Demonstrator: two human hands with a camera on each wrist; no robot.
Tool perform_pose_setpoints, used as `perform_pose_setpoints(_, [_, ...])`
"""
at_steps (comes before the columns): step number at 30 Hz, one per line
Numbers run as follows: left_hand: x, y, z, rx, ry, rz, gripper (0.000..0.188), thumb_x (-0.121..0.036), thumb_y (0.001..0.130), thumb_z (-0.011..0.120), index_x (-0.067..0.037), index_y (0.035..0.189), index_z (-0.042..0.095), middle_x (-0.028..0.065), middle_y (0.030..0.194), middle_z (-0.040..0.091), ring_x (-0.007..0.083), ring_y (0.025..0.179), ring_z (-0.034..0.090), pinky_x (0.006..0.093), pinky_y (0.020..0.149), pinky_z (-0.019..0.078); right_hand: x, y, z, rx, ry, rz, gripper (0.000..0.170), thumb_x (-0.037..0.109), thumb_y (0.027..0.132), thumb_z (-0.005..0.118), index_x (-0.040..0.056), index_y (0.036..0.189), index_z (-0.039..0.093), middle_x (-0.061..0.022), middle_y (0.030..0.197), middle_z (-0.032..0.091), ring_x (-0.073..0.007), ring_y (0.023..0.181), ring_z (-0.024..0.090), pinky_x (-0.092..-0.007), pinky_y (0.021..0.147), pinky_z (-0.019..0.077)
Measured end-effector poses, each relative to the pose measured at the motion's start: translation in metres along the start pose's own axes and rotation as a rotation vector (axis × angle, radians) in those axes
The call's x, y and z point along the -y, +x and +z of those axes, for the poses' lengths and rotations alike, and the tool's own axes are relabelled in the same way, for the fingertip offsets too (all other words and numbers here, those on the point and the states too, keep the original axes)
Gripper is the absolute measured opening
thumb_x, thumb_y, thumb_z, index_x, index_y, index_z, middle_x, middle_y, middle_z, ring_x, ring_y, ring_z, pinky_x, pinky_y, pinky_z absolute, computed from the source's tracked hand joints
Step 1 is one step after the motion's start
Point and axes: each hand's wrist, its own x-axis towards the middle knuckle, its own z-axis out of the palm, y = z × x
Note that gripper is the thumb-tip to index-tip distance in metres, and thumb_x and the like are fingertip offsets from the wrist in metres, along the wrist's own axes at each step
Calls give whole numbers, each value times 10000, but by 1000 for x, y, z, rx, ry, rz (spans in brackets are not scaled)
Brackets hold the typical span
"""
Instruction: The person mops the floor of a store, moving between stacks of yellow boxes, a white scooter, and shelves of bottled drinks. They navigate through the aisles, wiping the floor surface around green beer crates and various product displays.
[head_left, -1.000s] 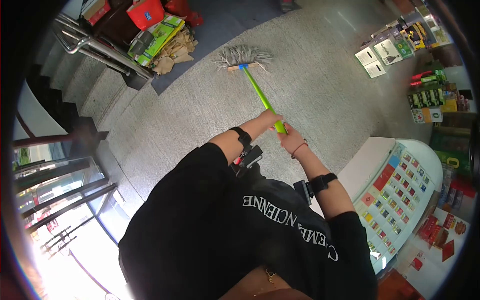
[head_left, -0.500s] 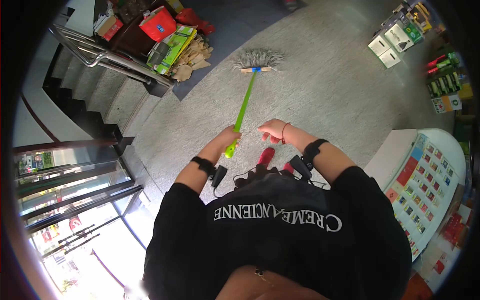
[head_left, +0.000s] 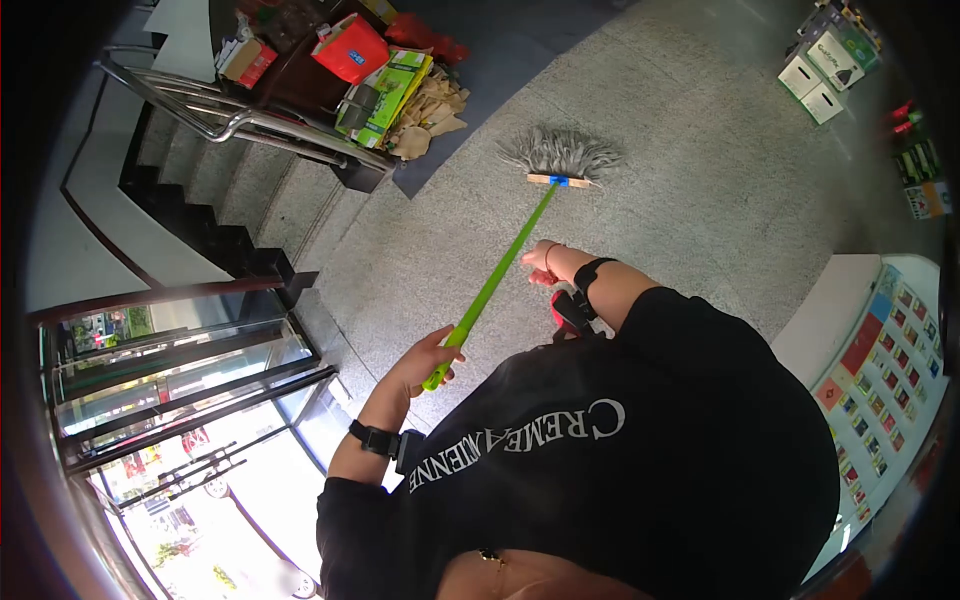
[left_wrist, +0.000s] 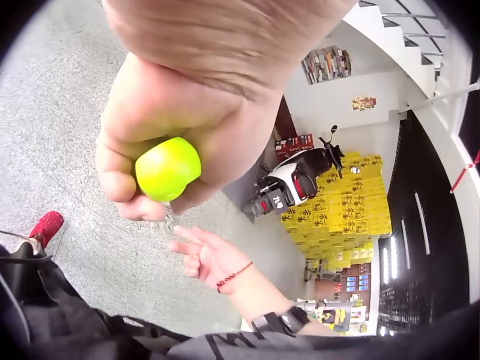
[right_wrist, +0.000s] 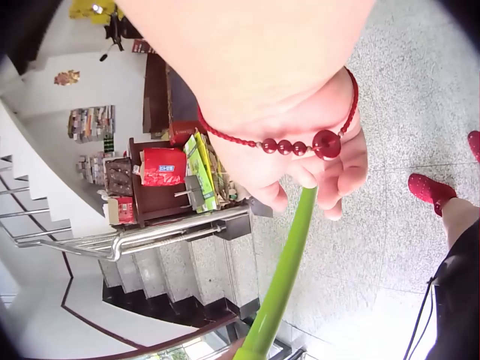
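Note:
The mop's green handle (head_left: pixel 500 272) slants from lower left to upper right in the head view, up to a blue clamp and wooden bar. Grey mop strands (head_left: pixel 560 152) lie spread on the floor. My left hand (head_left: pixel 430 360) grips the handle near its rounded end; in the left wrist view, that hand's curled fingers surround the bright end knob (left_wrist: pixel 168 169). Beside the shaft is my right hand (head_left: pixel 543 262), its fingers loosely bent and holding nothing. The right wrist view shows the handle (right_wrist: pixel 281 281) running past my right hand (right_wrist: pixel 307 142).
Steps (head_left: pixel 225 185) with a metal railing (head_left: pixel 250 118) stand at upper left, next to flattened cardboard (head_left: pixel 425 110) and a red bag (head_left: pixel 351 48). On the right are a display counter (head_left: pixel 885 375) and stacked boxes (head_left: pixel 822 78). Glass doors (head_left: pixel 185 365) are at lower left.
My right hand has let go of the handle. My left hand has moved toward lower left with the handle's end, and the handle leans the other way. The head view has shifted.

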Motion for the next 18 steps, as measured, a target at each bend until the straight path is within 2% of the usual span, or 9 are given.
perform_pose_setpoints(2, [-6, 5, -17, 31, 11, 17, 657, -132, 783, 542, -70, 1358, 230, 73, 829, 539, 130, 526, 495, 238, 463, 403, 13, 2, 2, -44, 144, -18, 310, 322, 844, 497, 17, 795, 517, -109, 586, 562, -176, 402, 502, -303, 321, 391])
perform_pose_setpoints(4, [-20, 11, -24, 71, 19, 30, 646, -131, 785, 541, -66, 1354, 243, 71, 824, 538, 127, 525, 494, 239, 467, 404, 32, -16, 2, -54, 151, -20, 288, 301, 846, 498, 17, 802, 512, -113, 591, 562, -177, 398, 498, -309, 315, 387])
perform_pose_setpoints(6, [-43, 13, -17, 100, 99, 88, 458, -142, 800, 523, -40, 1228, 398, 67, 818, 532, 109, 523, 503, 223, 462, 410, 40, -22, 0, -38, 137, 6, 407, 314, 820, 565, -9, 1056, 491, -149, 693, 608, -156, 417, 513, -280, 334, 410])
perform_pose_setpoints(10, [-96, 32, -1, 144, 232, 73, 419, -136, 802, 522, -40, 1195, 413, 67, 811, 529, 113, 527, 510, 236, 474, 423, 43, -3, -9, -33, 212, 59, 457, 350, 826, 547, -4, 1105, 471, -148, 697, 609, -157, 419, 514, -277, 350, 418])
perform_pose_setpoints(14, [-138, 66, 12, 152, 347, 80, 468, -88, 780, 541, -43, 1221, 392, 67, 792, 519, 122, 534, 518, 261, 492, 443, 63, -22, -28, -89, 246, -43, 434, 398, 836, 512, 12, 1033, 490, -126, 676, 602, -152, 405, 501, -279, 358, 420])
perform_pose_setpoints(16, [-157, 91, 23, 148, 363, 127, 386, -77, 768, 558, -30, 1128, 425, 66, 753, 503, 145, 525, 504, 273, 481, 418, 74, -24, -48, -108, 280, -65, 420, 409, 839, 503, 19, 992, 502, -117, 663, 599, -148, 389, 488, -282, 355, 415])
perform_pose_setpoints(18, [-178, 119, 39, 146, 435, 154, 444, -65, 759, 557, -45, 1177, 407, 58, 751, 492, 139, 525, 507, 268, 479, 427, 82, -22, -72, -98, 414, -94, 380, 398, 830, 524, 18, 835, 528, -90, 588, 564, -141, 347, 443, -284, 329, 369])
